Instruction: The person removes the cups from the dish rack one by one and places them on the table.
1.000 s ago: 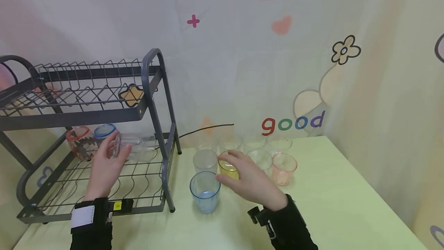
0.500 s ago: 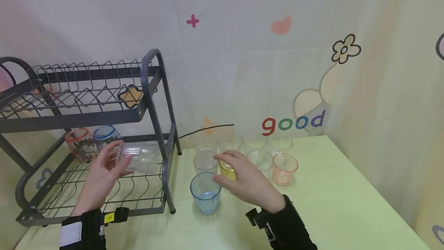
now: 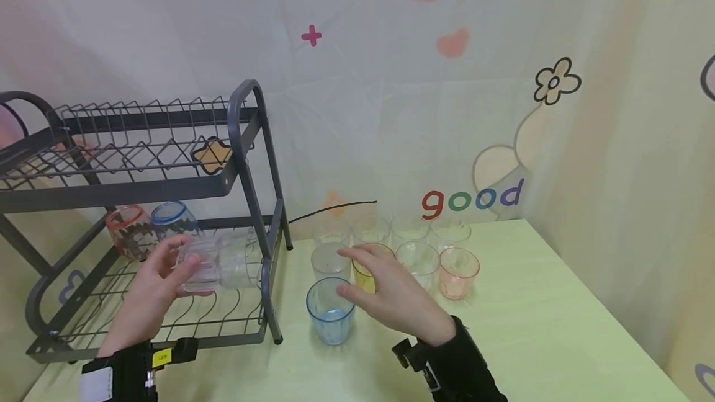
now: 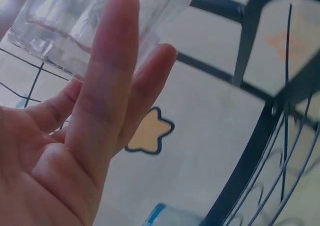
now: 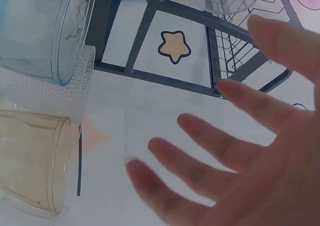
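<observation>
My left hand (image 3: 146, 295) grips a clear drinking glass (image 3: 203, 264) on its side, in front of the rack's lower shelf. In the left wrist view, fingers curve about the faceted glass (image 4: 60, 31). My right hand (image 3: 399, 293) is held over the table with fingers spread and nothing in them. Its thumb overlaps the rim of a blue glass (image 3: 331, 318), and a yellow glass (image 3: 364, 281) is partly hidden behind it. The right wrist view shows the open fingers apart from the yellow glass (image 5: 30, 161) and blue glass (image 5: 35, 31).
A dark two-tier dish rack (image 3: 114, 190) stands at the left. A red-rimmed glass (image 3: 131, 234) and a blue-rimmed glass (image 3: 173, 219) lean on its lower shelf. Several clear glasses and a pink glass (image 3: 458, 272) stand in rows on the table (image 3: 536, 321) by the curtain.
My left hand has drawn back and down toward me with the clear glass, now lower and in front of the shelf. The right hand has shifted slightly left.
</observation>
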A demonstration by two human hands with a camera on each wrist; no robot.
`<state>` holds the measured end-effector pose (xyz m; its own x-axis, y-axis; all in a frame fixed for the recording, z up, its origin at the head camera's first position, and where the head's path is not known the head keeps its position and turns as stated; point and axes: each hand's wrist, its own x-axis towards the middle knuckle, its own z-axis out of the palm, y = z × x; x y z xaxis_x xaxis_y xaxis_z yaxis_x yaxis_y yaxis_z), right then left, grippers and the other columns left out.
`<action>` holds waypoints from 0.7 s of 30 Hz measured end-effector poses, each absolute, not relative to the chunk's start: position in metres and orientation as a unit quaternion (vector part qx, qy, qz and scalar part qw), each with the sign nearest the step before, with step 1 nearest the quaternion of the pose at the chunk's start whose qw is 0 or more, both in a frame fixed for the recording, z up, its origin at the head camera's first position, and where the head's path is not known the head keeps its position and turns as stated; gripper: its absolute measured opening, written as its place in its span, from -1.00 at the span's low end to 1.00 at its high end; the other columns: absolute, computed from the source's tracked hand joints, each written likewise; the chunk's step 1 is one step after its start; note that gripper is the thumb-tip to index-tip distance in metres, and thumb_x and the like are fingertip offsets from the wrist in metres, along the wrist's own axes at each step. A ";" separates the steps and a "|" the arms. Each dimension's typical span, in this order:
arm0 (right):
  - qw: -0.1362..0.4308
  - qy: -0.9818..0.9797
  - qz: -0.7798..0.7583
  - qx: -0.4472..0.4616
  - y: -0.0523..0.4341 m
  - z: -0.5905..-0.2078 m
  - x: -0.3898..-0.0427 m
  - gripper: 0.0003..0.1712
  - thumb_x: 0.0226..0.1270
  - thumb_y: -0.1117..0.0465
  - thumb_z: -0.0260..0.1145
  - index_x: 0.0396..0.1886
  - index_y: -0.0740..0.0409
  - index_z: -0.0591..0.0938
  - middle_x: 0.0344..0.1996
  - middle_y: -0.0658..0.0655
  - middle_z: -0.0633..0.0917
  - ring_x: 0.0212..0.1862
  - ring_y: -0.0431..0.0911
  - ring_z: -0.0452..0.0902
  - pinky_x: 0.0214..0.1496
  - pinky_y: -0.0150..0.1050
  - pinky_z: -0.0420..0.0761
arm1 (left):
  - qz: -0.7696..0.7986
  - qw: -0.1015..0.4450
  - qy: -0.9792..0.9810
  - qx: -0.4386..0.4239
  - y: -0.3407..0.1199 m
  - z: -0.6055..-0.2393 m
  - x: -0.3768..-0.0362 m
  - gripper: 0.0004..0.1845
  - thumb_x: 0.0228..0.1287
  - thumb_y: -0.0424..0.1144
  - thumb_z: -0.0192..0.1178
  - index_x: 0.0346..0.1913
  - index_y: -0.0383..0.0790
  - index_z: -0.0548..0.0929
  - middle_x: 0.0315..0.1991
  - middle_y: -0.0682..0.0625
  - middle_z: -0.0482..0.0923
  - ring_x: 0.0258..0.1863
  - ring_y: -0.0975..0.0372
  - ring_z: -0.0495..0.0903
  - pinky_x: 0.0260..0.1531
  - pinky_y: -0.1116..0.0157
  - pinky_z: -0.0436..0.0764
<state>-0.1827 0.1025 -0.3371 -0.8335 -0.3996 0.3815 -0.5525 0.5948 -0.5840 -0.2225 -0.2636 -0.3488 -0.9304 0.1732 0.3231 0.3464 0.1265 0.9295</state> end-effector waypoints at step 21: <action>0.023 -0.838 0.432 0.331 0.081 -0.342 -0.176 -0.08 0.26 -0.12 0.40 0.52 -0.15 0.18 0.33 -0.11 0.39 0.19 -0.16 0.45 0.12 -0.19 0.55 | -0.664 -0.049 -0.693 -0.277 -0.217 -0.346 -0.219 -0.76 0.61 -0.16 -0.19 0.17 -0.07 0.38 -0.04 -0.08 0.50 -0.22 0.11 0.60 -0.35 0.11 0.69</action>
